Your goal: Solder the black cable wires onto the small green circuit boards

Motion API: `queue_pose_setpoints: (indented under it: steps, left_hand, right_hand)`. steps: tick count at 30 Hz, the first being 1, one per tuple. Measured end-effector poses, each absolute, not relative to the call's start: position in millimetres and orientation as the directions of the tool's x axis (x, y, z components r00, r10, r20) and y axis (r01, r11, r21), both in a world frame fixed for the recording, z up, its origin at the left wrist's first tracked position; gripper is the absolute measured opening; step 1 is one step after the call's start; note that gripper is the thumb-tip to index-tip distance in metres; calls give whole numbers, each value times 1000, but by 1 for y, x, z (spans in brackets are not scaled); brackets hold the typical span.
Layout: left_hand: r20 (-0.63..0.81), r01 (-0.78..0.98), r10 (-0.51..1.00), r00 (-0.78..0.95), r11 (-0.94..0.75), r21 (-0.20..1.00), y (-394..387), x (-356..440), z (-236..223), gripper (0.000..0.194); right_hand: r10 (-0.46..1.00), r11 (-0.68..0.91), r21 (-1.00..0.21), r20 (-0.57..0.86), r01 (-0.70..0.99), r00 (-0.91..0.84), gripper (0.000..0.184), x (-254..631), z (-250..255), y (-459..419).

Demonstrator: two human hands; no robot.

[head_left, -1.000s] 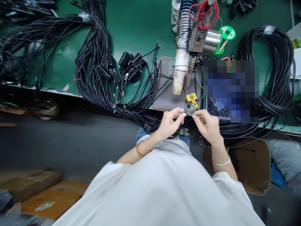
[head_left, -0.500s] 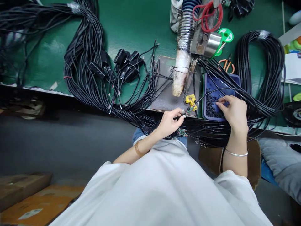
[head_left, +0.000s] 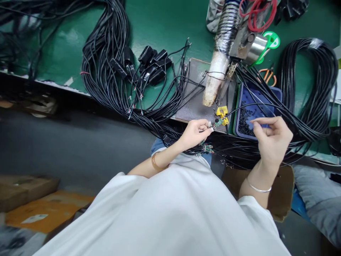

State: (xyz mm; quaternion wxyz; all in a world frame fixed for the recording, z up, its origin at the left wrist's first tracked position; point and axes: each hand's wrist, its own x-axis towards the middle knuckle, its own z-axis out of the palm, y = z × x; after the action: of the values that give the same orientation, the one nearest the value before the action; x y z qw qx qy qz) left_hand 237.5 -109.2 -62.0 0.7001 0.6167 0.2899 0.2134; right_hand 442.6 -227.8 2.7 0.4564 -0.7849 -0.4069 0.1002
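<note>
My left hand [head_left: 195, 132] pinches the end of a thin black cable with a small green circuit board [head_left: 217, 123] on it, just below a yellow clip [head_left: 222, 113] at the edge of the dark work plate [head_left: 194, 96]. My right hand [head_left: 271, 137] is raised over the blue tray [head_left: 271, 95] of small black parts, thumb and fingers pinched on something too small to name. The cable arcs from the board toward the right hand.
Thick bundles of black cables [head_left: 112, 71] lie on the green bench, another coil [head_left: 317, 81] at right. A soldering fixture with a ribbed hose [head_left: 223, 46], solder spool [head_left: 259, 46] and orange scissors [head_left: 268, 75] stand behind the plate. Cardboard boxes [head_left: 39, 209] sit on the floor.
My right hand left the left hand, reached into the blue tray, and has now lifted out with fingers pinched. The left hand has kept holding the cable end by the yellow clip.
</note>
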Motion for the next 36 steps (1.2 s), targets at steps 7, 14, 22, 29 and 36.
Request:
queue_pose_setpoints:
  steps: [7, 14, 22, 29, 36]
  left_hand:
    - [-156, 44, 676, 720, 180, 983, -107, 236, -49, 24]
    - [-154, 34, 672, 724, 187, 982, -107, 235, -49, 24]
    - [-135, 24, 662, 737, 174, 985, -106, 234, -49, 26]
    - [-115, 16, 640, 759, 158, 987, -106, 232, -49, 27]
    - [-100, 24, 610, 786, 132, 991, -106, 231, -49, 29]
  right_hand:
    - [823, -231, -864, 71, 446, 564, 15, 386, -20, -218]
    - [851, -203, -834, 108, 513, 513, 14, 381, -27, -214]
    - [865, -199, -841, 91, 503, 494, 12, 380, -25, -213]
    - [884, -187, -830, 91, 526, 459, 13, 379, -26, -212]
    - [894, -138, -730, 199, 670, 402, 15, 374, -25, -213]
